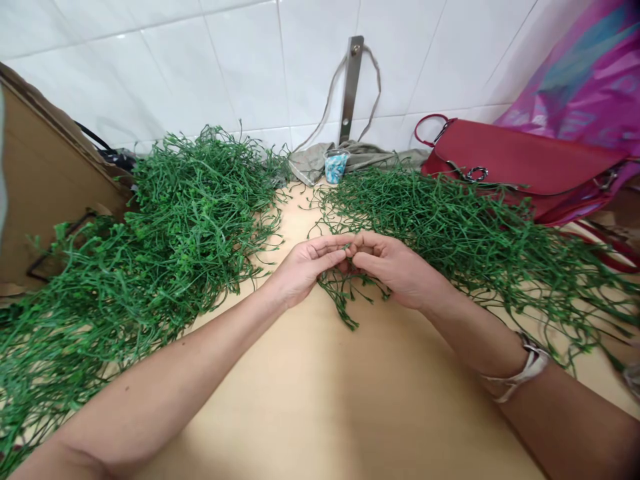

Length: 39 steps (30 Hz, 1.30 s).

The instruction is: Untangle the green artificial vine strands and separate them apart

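My left hand [306,265] and my right hand [395,267] meet at the middle of the light wooden table [320,400], fingertips pinched together on a small green plastic plant sprig [345,297] that hangs down between them. A large heap of the same green stems [165,227] lies to the left of my left hand. A flatter spread of green stems [460,233] lies to the right, behind my right hand. A pale strap sits on my right wrist.
A red handbag [515,167] lies at the back right under a pink-purple bag [585,80]. A small cup of blue bits [335,165] and a grey cloth [365,157] sit by the tiled wall. A cardboard box [45,180] stands at the left.
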Each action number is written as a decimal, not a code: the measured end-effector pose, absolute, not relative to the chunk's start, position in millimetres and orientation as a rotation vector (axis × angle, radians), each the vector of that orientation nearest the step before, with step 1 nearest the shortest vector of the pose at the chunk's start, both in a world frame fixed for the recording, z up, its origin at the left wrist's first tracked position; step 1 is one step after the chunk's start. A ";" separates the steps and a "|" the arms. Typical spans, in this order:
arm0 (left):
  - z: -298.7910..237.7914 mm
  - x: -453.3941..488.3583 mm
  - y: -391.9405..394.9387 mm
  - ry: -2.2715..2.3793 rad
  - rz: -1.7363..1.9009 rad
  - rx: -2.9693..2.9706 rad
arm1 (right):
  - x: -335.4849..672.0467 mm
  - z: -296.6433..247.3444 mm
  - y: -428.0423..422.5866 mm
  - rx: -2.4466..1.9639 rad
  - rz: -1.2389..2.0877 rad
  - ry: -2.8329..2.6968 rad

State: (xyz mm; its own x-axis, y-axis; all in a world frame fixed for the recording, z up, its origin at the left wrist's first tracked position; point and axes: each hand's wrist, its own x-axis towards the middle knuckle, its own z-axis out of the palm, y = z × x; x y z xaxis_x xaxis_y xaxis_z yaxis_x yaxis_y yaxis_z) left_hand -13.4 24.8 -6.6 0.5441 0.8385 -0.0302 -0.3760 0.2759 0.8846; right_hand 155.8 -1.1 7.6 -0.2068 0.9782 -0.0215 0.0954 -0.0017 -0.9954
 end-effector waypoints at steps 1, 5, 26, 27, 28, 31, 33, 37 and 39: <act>-6.9 -13.4 24.6 0.559 0.873 0.969 | 156.3 7.2 -0.7 -1.167 1.333 -1.440; -6.9 -13.0 23.6 0.587 0.877 0.879 | 160.4 4.3 2.3 -1.137 1.194 -1.545; -5.5 -12.2 27.9 0.598 1.068 0.783 | 152.9 11.1 -4.0 -1.142 1.254 -1.646; -4.5 -12.2 27.6 0.583 1.076 0.776 | 152.6 10.6 -4.3 -1.155 1.249 -1.643; -3.6 -12.3 27.3 0.572 1.078 0.773 | 152.2 10.1 -4.4 -1.170 1.239 -1.648; -1.9 -13.7 27.3 0.593 1.055 0.782 | 150.9 8.6 -3.4 -1.221 1.133 -1.767; -1.3 -16.3 28.7 0.629 1.020 0.796 | 150.3 8.2 -2.0 -1.233 1.048 -1.866; 0.3 -24.4 33.9 0.628 0.853 0.791 | 153.9 11.1 0.5 -1.138 1.049 -1.995; 1.3 -28.2 36.3 0.616 0.740 0.764 | 158.9 14.5 1.3 -1.085 1.103 -2.058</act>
